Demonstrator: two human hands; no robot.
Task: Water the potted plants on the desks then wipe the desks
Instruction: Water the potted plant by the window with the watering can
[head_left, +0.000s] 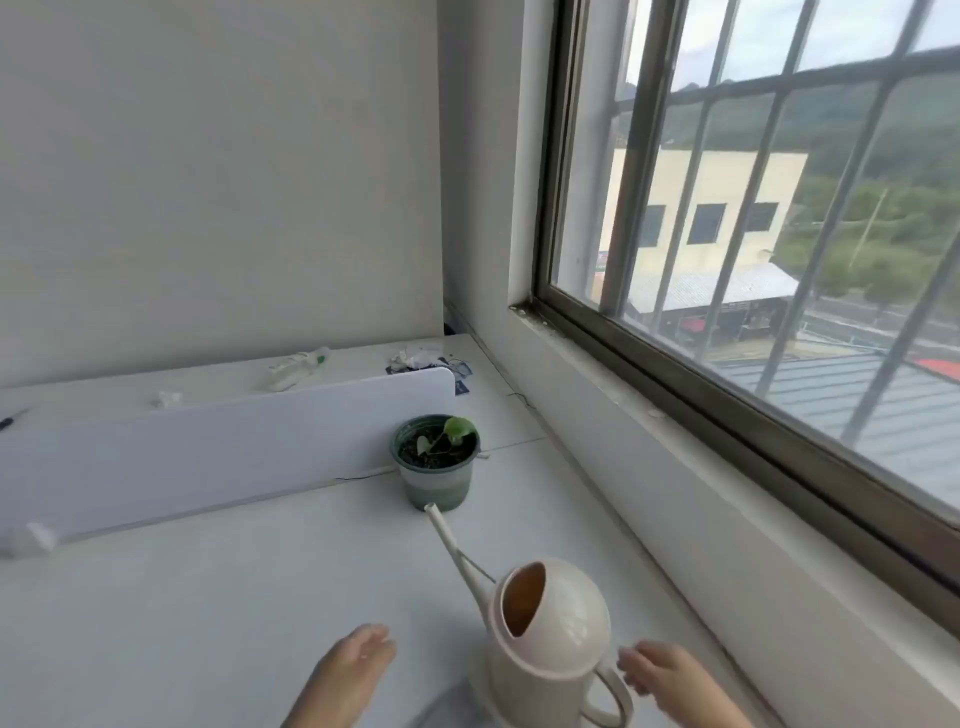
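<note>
A cream watering can with a long thin spout stands on the white desk near the bottom edge, its spout aimed at a green pot holding a small leafy plant. My right hand hovers just right of the can's handle, fingers apart, not gripping it. Left of the can, my left hand is over the desk with fingers together and flat, holding nothing. Something pale and flat lies under the can; I cannot tell what it is.
A white divider panel separates this desk from the far desk, where crumpled paper and small litter lie. A thin black cable runs along the divider's foot. The windowsill wall and barred window bound the right side.
</note>
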